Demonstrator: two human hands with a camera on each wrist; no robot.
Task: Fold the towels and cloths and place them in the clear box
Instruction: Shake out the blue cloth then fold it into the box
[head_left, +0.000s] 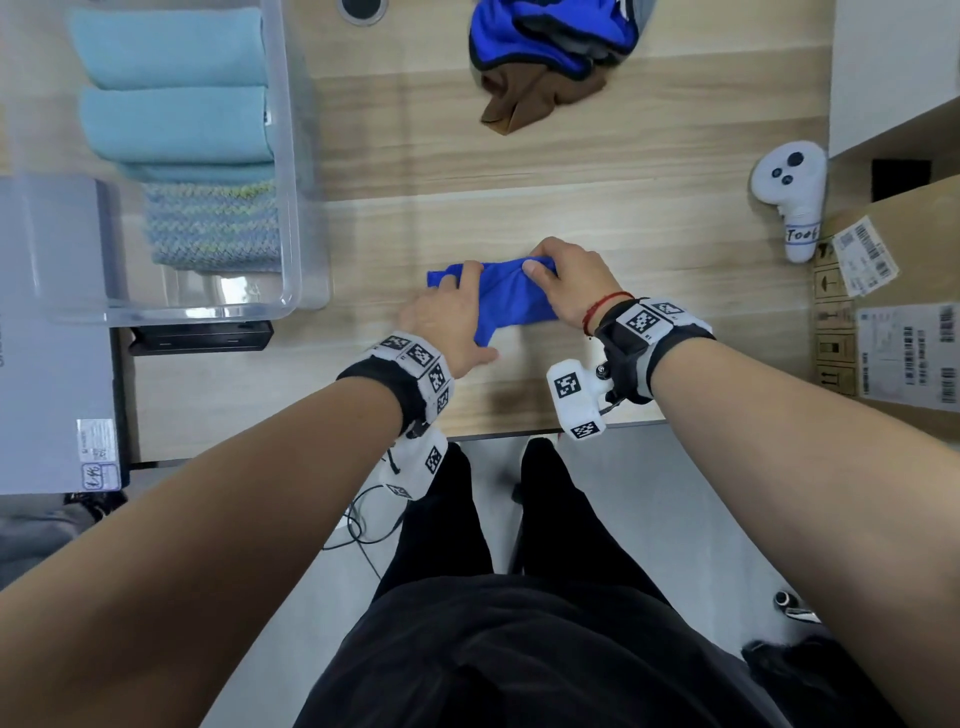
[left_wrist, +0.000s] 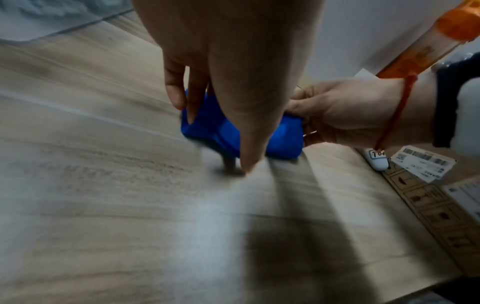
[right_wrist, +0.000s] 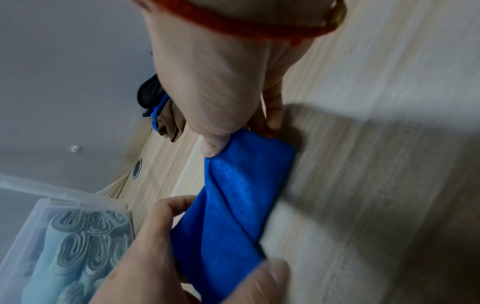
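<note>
The cloth in the middle of the frame is bright blue. My box at the upper left is see-through, with light blue rolled towels and a blue-and-yellow knitted cloth. At the top lie a blue cloth and a brown cloth. The table is pale wood.

Head view bright, even, sharp centre, fisheye stretch at edges. Glare on the clear plastic storage box. Both wrist views dimmer, motion-blurred; soft hand shadows across the pale wood-grain tabletop.

Left hand curled, right hand pinching, forearms converging
</note>
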